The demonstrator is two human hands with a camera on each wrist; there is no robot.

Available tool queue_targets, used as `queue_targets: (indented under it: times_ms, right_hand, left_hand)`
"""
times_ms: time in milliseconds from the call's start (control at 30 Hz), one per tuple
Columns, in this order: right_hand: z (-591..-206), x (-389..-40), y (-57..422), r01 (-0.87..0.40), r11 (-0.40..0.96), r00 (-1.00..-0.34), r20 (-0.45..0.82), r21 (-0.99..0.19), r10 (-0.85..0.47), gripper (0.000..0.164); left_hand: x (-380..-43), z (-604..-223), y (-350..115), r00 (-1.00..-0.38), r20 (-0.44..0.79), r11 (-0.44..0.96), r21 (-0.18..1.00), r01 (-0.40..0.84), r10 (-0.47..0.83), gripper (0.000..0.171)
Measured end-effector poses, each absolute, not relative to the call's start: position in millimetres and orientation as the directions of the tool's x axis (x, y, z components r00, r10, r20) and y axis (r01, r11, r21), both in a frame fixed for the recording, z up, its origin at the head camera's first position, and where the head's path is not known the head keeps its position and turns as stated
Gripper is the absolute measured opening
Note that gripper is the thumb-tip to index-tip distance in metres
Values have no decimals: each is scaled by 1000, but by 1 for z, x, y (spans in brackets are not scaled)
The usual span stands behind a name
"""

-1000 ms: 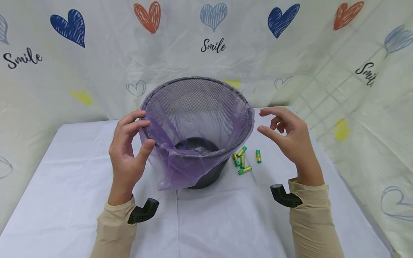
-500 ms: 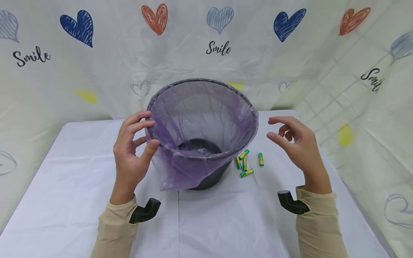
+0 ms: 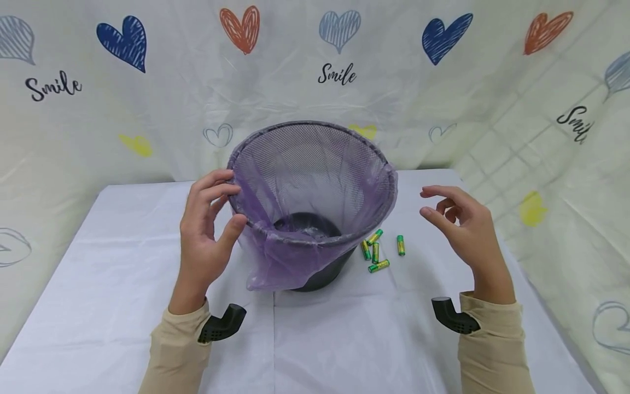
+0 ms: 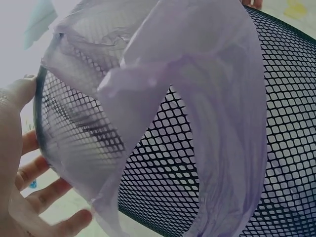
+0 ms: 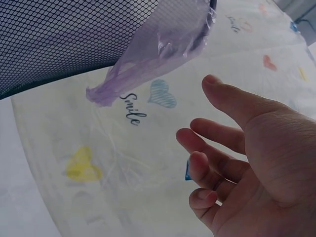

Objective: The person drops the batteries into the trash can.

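A black mesh wastebasket (image 3: pixel 322 276) stands on the table, lined with a thin purple trash bag (image 3: pixel 285 262) folded out over its rim. The bag hangs loosely down the front left side. My left hand (image 3: pixel 206 230) touches the rim at the left, fingertips and thumb spread along it. In the left wrist view, the thumb (image 4: pixel 22 91) lies right at the rim while the fingers stay apart. To the right of the basket, my right hand (image 3: pixel 460 224) hovers with fingers loosely bent and nothing in them. A gap shows between it and the bag in the right wrist view.
Several green and yellow batteries (image 3: pixel 379 266) lie on the white tablecloth (image 3: pixel 334 345), right of the basket's base. One battery (image 3: pixel 401 245) sits apart, nearer my right hand. Behind the table hangs a pale curtain (image 3: pixel 275 93) printed with hearts.
My right hand has drawn away from the rim, to the right and slightly down. My left hand stays at the rim. The head view has shifted a little.
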State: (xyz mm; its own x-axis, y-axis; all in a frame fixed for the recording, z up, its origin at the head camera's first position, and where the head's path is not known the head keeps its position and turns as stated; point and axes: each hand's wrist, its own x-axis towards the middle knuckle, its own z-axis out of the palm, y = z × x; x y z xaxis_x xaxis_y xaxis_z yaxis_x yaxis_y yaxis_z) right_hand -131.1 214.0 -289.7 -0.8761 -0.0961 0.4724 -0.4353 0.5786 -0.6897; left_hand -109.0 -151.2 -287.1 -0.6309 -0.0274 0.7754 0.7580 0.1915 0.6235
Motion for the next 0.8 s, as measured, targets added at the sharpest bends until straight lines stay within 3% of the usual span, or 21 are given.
queue_targets:
  times_ms: [200, 533, 800]
  right_hand:
    - [-298, -133, 222, -407, 573, -889, 452, -711, -70, 31]
    - [-329, -142, 249, -347, 626, -914, 402, -699, -58, 33]
    - [-344, -143, 260, -289, 660, -939, 339, -693, -56, 32]
  left_hand:
    - [-107, -283, -149, -601, 798, 326, 582, 745, -52, 57]
    - [-107, -289, -153, -658, 753, 200, 646, 736, -13, 48]
    - [-109, -290, -152, -658, 753, 157, 651, 743, -9, 48]
